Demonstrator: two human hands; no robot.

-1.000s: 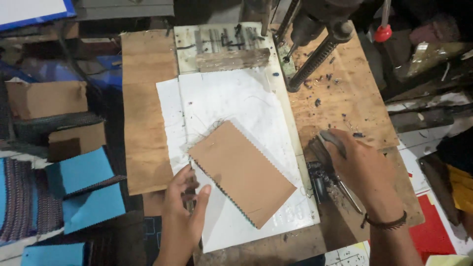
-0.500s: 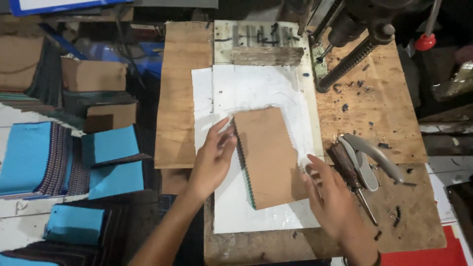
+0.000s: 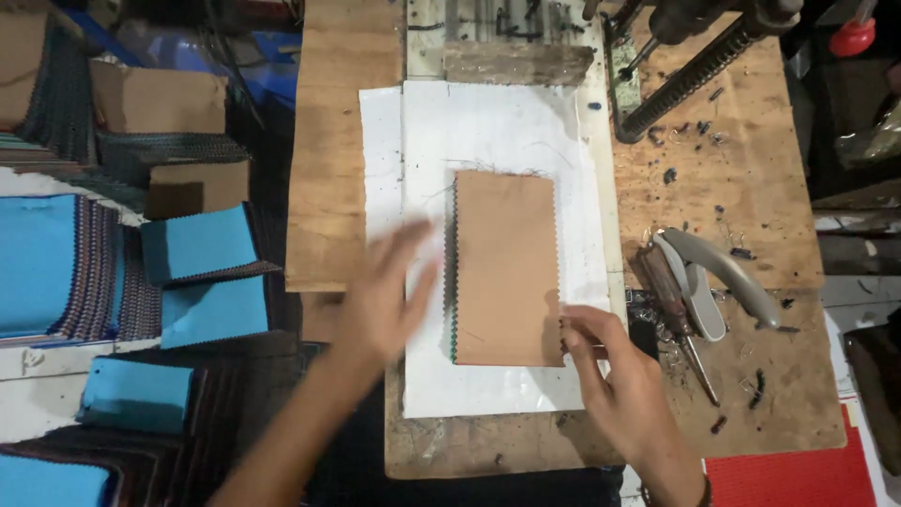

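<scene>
The right hand (image 3: 615,376) is pinching the near right corner of the brown swatch stack (image 3: 507,268), apparently pinning it square. The left hand (image 3: 385,291) is hovering released and blurred just left of the stack, gripping nothing. The stack is lying on white paper (image 3: 497,131) protecting the tabletop (image 3: 751,169). Farther right, 1 screwdriver (image 3: 678,314) is resting beside a grey-handled tool (image 3: 723,272).

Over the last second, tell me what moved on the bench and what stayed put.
The brown card-topped swatch stack was turned from a slant to lie straight along the white sheet. The left hand, which was on its left edge, has come off and is blurred beside it. The right hand left the tools and now pinches the stack's lower right edge. Tools, sheet and blue swatches stayed.
</scene>
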